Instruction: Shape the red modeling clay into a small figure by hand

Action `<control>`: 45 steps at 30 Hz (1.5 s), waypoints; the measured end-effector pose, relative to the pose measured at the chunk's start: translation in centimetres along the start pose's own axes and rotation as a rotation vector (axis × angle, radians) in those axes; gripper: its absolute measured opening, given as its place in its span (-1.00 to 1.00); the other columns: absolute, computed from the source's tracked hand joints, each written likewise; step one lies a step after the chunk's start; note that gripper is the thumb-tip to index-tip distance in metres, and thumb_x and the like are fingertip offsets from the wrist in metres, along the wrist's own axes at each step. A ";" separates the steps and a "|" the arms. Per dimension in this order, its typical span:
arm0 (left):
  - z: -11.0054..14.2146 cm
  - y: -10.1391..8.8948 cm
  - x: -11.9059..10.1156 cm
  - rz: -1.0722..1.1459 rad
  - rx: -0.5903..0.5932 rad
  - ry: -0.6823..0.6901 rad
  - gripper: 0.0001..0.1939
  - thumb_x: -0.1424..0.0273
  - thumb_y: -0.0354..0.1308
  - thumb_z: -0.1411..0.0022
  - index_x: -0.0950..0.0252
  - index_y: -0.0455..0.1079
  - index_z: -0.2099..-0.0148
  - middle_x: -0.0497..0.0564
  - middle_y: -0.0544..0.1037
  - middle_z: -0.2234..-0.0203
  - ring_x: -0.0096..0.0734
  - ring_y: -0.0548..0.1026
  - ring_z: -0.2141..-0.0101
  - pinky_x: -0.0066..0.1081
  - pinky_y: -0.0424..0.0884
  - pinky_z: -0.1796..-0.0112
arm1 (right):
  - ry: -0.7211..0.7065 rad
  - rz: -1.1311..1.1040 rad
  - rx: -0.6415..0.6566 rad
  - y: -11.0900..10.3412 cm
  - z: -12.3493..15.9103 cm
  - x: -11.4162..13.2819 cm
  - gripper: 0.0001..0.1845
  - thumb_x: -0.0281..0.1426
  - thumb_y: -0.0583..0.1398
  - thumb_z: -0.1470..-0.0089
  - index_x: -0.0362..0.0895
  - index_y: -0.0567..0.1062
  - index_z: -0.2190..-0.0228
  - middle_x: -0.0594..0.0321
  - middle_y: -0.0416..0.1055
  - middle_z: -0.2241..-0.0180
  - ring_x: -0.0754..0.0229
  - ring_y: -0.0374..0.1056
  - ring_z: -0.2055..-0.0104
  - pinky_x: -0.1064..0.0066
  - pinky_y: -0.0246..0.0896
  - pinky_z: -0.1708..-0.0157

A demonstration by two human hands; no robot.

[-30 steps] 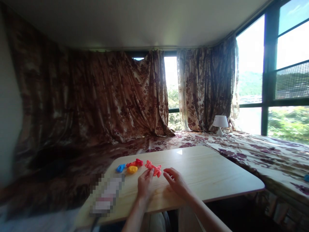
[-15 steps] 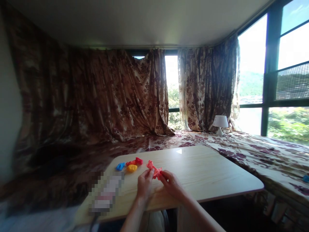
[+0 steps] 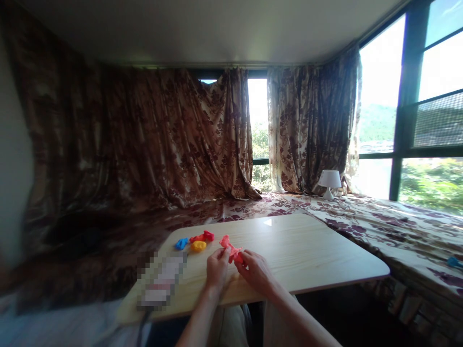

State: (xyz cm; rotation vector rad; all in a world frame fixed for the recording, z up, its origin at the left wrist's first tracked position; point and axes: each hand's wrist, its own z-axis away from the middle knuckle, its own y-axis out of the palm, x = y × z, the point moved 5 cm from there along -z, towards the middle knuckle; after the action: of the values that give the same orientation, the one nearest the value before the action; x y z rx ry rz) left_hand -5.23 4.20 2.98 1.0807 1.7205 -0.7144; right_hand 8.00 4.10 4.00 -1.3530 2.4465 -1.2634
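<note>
A limp pink-red balloon (image 3: pixel 231 249) is held just above a light wooden table (image 3: pixel 311 260). My left hand (image 3: pixel 217 269) pinches its left part and my right hand (image 3: pixel 256 271) grips its right end, both with fingers closed. To the left on the table lie a blue balloon (image 3: pixel 181 243), a yellow balloon (image 3: pixel 198 246) and a red balloon (image 3: pixel 203 236), close together and apart from my hands.
A blurred-out flat object (image 3: pixel 161 284) lies on the table's left part. Patterned bedding (image 3: pixel 379 221) surrounds the table, with a small white lamp (image 3: pixel 329 183) by the curtains (image 3: pixel 173 144). Large windows (image 3: pixel 427 106) stand at right. A blue item (image 3: pixel 454 262) lies at far right.
My right hand has moved left from open on the table and closed on the pink-red balloon. My left hand has kept its pinch. The view has risen slightly.
</note>
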 end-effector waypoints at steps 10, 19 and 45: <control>0.0 0.5 0.0 -0.020 0.064 -0.008 -0.70 0.21 0.10 -0.01 0.35 0.40 0.54 -0.06 0.45 0.66 -0.44 0.36 0.56 -0.49 0.26 0.49 | 0.032 0.161 -0.030 0.2 -0.2 -0.4 -0.91 -0.39 0.13 -0.02 -0.08 0.44 0.46 0.22 0.47 0.45 0.18 0.36 0.42 0.44 0.07 0.42; 0.4 0.6 -0.4 -0.030 0.072 0.047 -0.61 0.12 0.07 -0.03 0.33 0.30 0.63 -0.10 0.32 0.73 -0.50 0.27 0.60 -0.50 0.18 0.53 | 0.044 0.069 -0.025 -0.6 0.1 0.1 -0.80 -0.40 0.08 -0.04 -0.09 0.44 0.55 0.29 0.44 0.52 0.26 0.29 0.52 0.47 -0.03 0.50; 0.6 1.9 -1.8 -0.436 0.154 0.481 -0.83 0.34 0.10 -0.11 0.25 0.52 0.35 0.01 0.56 0.47 -0.37 0.43 0.37 -0.37 0.29 0.25 | 0.298 -0.271 -0.058 0.4 0.6 -5.9 -0.71 -0.51 0.04 0.05 -0.15 0.55 0.37 0.19 0.48 0.40 0.22 0.33 0.39 0.45 0.17 0.36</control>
State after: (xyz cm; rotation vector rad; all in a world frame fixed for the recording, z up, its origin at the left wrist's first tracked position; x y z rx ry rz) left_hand -2.96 3.92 4.41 1.0471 2.3915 -0.9186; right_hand 11.61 8.10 1.54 -1.6676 2.5711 -1.5679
